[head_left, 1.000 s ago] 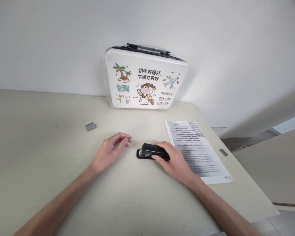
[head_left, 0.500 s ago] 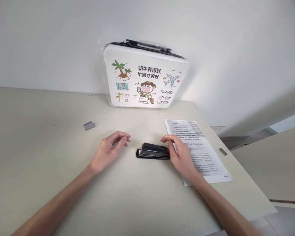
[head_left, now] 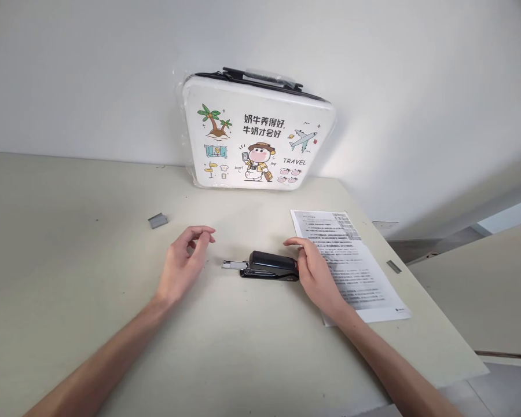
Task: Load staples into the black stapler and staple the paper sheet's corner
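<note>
A black stapler point(head_left: 272, 263) lies on the table with its staple tray point(head_left: 235, 264) sticking out of the front, toward the left. My right hand point(head_left: 316, 272) is at the stapler's rear end, thumb and curled fingers against it, while the index finger reaches out above. Left of the tray, my left hand point(head_left: 184, 258) hovers with loosely bent fingers, the thumb close to the index finger, and holds nothing. A grey strip of staples point(head_left: 158, 220) lies beyond my left hand. Printed sheets of paper point(head_left: 360, 278) lie partly under my right hand and forearm.
A white case point(head_left: 260, 133) with cartoon prints and a black handle leans against the wall at the back. Another small staple strip point(head_left: 393, 267) lies near the table's right edge. Past that edge stands a pale panel point(head_left: 481, 289).
The staple tray has slid out of the stapler's front to the left. My left hand has drawn back a little to the left. My right hand stays at the stapler's rear.
</note>
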`<state>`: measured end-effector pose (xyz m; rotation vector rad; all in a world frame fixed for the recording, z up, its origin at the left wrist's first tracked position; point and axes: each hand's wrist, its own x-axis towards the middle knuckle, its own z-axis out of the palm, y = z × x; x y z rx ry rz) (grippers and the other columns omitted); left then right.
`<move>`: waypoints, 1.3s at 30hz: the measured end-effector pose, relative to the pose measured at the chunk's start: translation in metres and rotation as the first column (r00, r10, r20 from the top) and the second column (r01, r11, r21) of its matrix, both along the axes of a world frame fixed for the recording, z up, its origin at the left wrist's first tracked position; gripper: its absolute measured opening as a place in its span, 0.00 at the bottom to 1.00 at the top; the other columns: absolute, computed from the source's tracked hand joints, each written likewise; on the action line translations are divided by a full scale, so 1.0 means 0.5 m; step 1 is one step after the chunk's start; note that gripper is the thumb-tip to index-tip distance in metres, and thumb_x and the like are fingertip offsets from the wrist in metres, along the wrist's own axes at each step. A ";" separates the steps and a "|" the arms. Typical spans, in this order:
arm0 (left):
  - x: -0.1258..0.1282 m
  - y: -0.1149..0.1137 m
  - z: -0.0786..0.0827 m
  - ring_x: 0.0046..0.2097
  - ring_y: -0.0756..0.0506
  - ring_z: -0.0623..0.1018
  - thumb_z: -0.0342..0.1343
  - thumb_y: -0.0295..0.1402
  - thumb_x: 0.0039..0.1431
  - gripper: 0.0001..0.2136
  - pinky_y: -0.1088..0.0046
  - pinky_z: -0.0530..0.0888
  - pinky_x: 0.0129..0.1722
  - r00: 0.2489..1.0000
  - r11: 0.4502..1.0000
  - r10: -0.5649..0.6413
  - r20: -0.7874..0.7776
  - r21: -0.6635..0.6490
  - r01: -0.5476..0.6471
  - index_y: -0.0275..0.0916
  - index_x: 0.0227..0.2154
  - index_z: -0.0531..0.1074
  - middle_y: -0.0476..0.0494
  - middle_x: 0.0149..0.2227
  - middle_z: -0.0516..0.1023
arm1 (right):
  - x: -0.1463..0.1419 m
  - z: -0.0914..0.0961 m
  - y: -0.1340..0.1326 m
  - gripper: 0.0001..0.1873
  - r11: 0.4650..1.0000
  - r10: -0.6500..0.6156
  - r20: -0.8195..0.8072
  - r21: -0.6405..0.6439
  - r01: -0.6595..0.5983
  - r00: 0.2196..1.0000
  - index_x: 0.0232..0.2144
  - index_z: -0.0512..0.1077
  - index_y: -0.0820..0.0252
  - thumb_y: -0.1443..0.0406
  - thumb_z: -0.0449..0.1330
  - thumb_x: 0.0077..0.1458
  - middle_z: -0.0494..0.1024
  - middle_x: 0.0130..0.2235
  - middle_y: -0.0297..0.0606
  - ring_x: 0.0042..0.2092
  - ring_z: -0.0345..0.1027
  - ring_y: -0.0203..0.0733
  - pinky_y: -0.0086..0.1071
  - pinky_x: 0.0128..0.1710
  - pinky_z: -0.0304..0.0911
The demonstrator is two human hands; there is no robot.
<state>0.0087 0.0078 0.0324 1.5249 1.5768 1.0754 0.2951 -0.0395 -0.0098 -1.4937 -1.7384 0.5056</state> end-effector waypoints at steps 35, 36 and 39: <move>0.033 -0.030 0.001 0.68 0.37 0.72 0.45 0.44 0.74 0.21 0.61 0.68 0.71 0.430 0.766 0.106 0.897 -0.349 0.540 0.32 0.52 0.75 0.29 0.65 0.73 | -0.040 0.042 -0.020 0.25 0.762 0.177 0.315 0.556 -0.332 0.933 0.51 0.76 0.44 0.79 0.58 0.63 0.85 0.45 0.35 0.46 0.80 0.45 0.46 0.45 0.71; 0.033 -0.029 0.001 0.69 0.37 0.72 0.45 0.43 0.74 0.21 0.61 0.68 0.72 0.431 0.765 0.098 0.897 -0.345 0.543 0.32 0.52 0.75 0.29 0.65 0.74 | -0.043 0.044 -0.022 0.24 0.761 0.173 0.319 0.557 -0.332 0.932 0.50 0.77 0.43 0.78 0.58 0.64 0.85 0.45 0.34 0.46 0.80 0.45 0.45 0.45 0.71; 0.031 -0.028 -0.003 0.69 0.36 0.72 0.45 0.43 0.74 0.22 0.59 0.66 0.72 0.451 0.762 0.065 0.890 -0.337 0.553 0.32 0.54 0.75 0.28 0.63 0.76 | -0.047 0.044 -0.026 0.22 0.750 0.152 0.347 0.569 -0.337 0.925 0.49 0.78 0.42 0.77 0.61 0.64 0.85 0.45 0.33 0.46 0.80 0.44 0.45 0.45 0.71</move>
